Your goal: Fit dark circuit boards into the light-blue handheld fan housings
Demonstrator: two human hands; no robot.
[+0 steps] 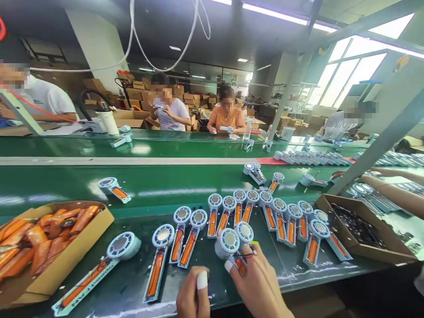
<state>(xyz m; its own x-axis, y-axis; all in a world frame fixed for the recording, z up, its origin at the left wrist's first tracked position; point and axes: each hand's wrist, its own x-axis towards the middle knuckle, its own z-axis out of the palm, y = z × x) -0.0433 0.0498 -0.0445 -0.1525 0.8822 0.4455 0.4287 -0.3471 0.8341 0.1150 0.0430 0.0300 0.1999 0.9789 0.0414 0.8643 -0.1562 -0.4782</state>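
My right hand (260, 282) is closed around the handle end of a light-blue handheld fan housing (227, 243), near its orange battery and thin dark wires. The thumb wears a white cover. Another round head (244, 232) stands right behind it, partly hidden by the first. My left hand (192, 295) is curled at the table's front edge, its thumb also wrapped in white; whatever its fingers hold, if anything, is hidden. To its left lie similar fan housings (155, 274) with orange batteries in open handles. Several more (280, 221) form a row behind my right hand.
A cardboard box (76, 249) of orange batteries stands at left, and another box (394, 251) with small dark parts at right. Behind runs a green conveyor (172, 176) carrying a few housings. Several people sit across it; someone's arms (391, 190) reach in from the right.
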